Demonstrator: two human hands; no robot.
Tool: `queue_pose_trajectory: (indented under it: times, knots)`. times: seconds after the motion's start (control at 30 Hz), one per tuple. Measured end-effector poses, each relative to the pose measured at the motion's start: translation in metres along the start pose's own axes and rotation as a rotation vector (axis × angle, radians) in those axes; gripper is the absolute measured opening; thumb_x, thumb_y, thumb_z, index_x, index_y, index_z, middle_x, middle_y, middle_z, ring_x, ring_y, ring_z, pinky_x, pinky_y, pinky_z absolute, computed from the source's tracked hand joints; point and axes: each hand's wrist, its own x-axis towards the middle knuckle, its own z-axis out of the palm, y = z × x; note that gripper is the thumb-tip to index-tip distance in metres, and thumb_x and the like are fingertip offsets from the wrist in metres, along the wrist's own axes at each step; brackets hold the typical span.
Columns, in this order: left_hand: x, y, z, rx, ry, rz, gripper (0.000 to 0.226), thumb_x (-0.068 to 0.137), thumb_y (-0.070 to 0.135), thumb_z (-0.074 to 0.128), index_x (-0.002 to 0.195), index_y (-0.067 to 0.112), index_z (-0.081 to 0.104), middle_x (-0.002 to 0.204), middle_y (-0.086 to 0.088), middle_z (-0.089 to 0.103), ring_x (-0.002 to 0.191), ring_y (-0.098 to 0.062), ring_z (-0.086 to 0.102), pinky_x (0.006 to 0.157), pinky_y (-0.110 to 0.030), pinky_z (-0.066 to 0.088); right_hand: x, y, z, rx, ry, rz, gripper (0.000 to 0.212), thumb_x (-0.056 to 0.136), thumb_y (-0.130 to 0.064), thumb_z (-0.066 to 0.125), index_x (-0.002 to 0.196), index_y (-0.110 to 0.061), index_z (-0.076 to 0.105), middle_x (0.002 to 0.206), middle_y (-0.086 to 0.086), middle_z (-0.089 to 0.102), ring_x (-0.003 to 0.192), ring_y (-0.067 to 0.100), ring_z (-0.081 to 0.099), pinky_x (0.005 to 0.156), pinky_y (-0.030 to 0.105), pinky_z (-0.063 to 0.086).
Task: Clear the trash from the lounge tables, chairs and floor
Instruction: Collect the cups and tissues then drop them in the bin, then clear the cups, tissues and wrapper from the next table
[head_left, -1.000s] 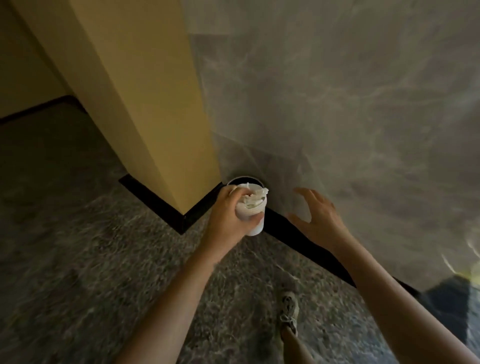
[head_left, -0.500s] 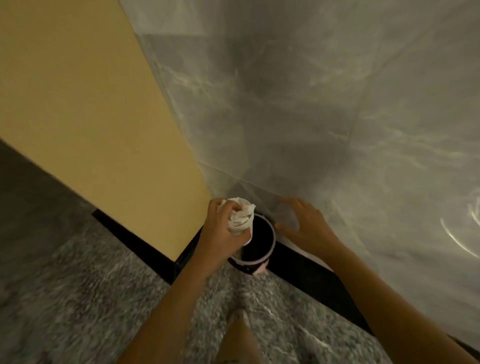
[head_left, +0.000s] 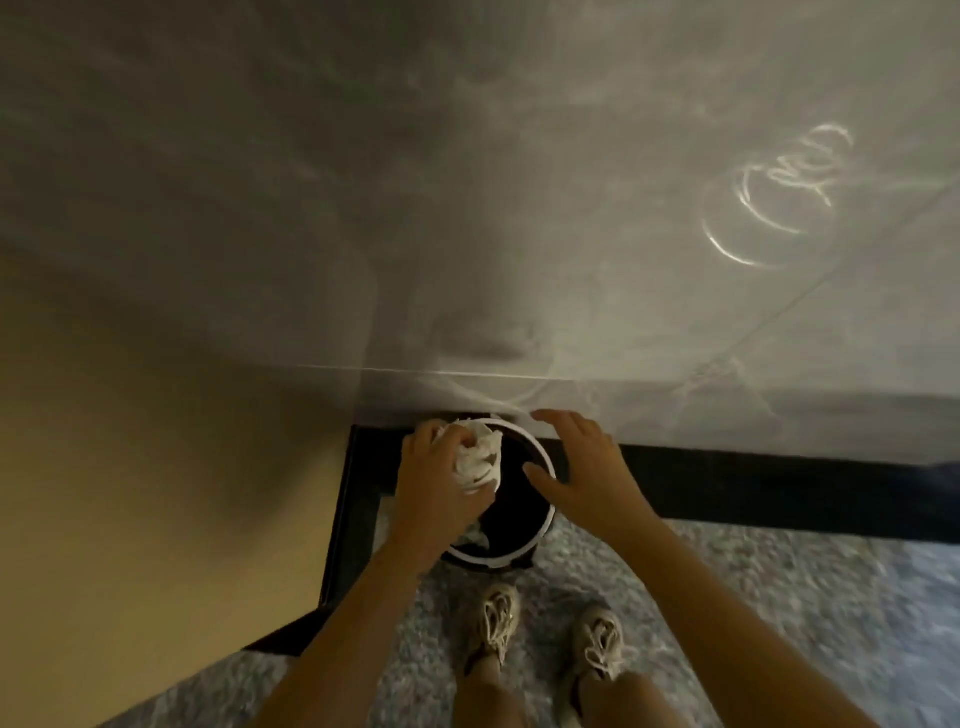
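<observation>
We stand in a corner of what looks like a lobby or lounge hallway, polished grey marble wall (head_left: 519, 182) beyond our right hand (head_left: 587, 478), yellow wall (head_left: 130, 441) left of our left hand (head_left: 441, 488), black skirting (head_left: 753, 483), speckled stone floor (head_left: 779, 597), white-rimmed bin (head_left: 496, 561) under both.

Two bare hands, the left hand (head_left: 436, 486) and the right hand (head_left: 584, 470). One white paper cup stuffed with crumpled tissue (head_left: 480, 462) inside the left fingers. One round black bin with a white rim (head_left: 549, 475) under all the fingers. Two beige laced shoes (head_left: 500, 618) (head_left: 602, 644) behind them.
</observation>
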Motion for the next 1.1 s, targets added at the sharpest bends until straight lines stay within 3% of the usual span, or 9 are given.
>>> queue_pose_trajectory:
  times: [0.17, 0.3, 0.5, 0.7, 0.87, 1.1]
  knots:
    - [0.011, -0.052, 0.048, -0.085, -0.080, -0.119, 0.050, 0.064, 0.013, 0.081, 0.108, 0.004, 0.059, 0.117, -0.015, 0.046, 0.110, -0.034, 0.042, 0.089, -0.040, 0.041, 0.022, 0.016, 0.048, -0.050, -0.042, 0.098, 0.057, 0.085, -0.037, 0.060, 0.135, -0.021, 0.039, 0.138, 0.001, 0.045, 0.125, 0.022, 0.041, 0.102, 0.036, 0.031]
    - [0.010, -0.079, 0.079, -0.107, -0.097, -0.186, 0.052, 0.064, 0.014, 0.081, 0.110, 0.005, 0.059, 0.118, -0.017, 0.047, 0.111, -0.035, 0.044, 0.090, -0.044, 0.043, 0.026, 0.031, 0.078, -0.063, -0.078, 0.186, 0.060, 0.085, -0.036, 0.060, 0.138, -0.021, 0.036, 0.139, 0.003, 0.042, 0.126, 0.024, 0.039, 0.101, 0.036, 0.030]
    - [0.013, -0.104, 0.105, -0.166, -0.180, -0.218, 0.053, 0.067, 0.012, 0.081, 0.113, 0.000, 0.057, 0.123, -0.021, 0.046, 0.114, -0.034, 0.045, 0.095, -0.037, 0.039, 0.021, 0.044, 0.101, -0.041, -0.045, 0.241, 0.058, 0.084, -0.033, 0.063, 0.136, -0.020, 0.039, 0.138, 0.004, 0.044, 0.124, 0.025, 0.041, 0.101, 0.039, 0.031]
    - [0.015, -0.108, 0.095, -0.142, -0.183, -0.135, 0.050, 0.074, 0.012, 0.075, 0.119, 0.003, 0.056, 0.124, -0.018, 0.049, 0.116, -0.030, 0.048, 0.094, -0.034, 0.039, 0.008, 0.037, 0.100, -0.024, 0.009, 0.241, 0.056, 0.085, -0.031, 0.061, 0.136, -0.019, 0.041, 0.136, 0.004, 0.046, 0.123, 0.025, 0.042, 0.101, 0.038, 0.030]
    - [0.033, -0.084, 0.057, -0.271, -0.179, -0.069, 0.016, 0.083, 0.014, 0.067, 0.098, 0.009, 0.064, 0.095, -0.004, 0.065, 0.087, -0.018, 0.063, 0.073, -0.023, 0.048, 0.006, 0.018, 0.074, 0.008, 0.134, 0.198, 0.047, 0.087, -0.028, 0.060, 0.131, -0.017, 0.046, 0.129, 0.004, 0.052, 0.118, 0.024, 0.046, 0.098, 0.037, 0.033]
    - [0.055, -0.002, 0.000, -0.394, -0.219, 0.273, 0.006, 0.084, 0.009, 0.064, 0.089, 0.013, 0.064, 0.081, 0.005, 0.065, 0.074, 0.003, 0.060, 0.066, -0.003, 0.044, -0.012, -0.013, 0.009, 0.100, 0.396, 0.136, 0.039, 0.089, -0.025, 0.060, 0.124, -0.010, 0.052, 0.118, 0.008, 0.059, 0.108, 0.025, 0.054, 0.088, 0.041, 0.047]
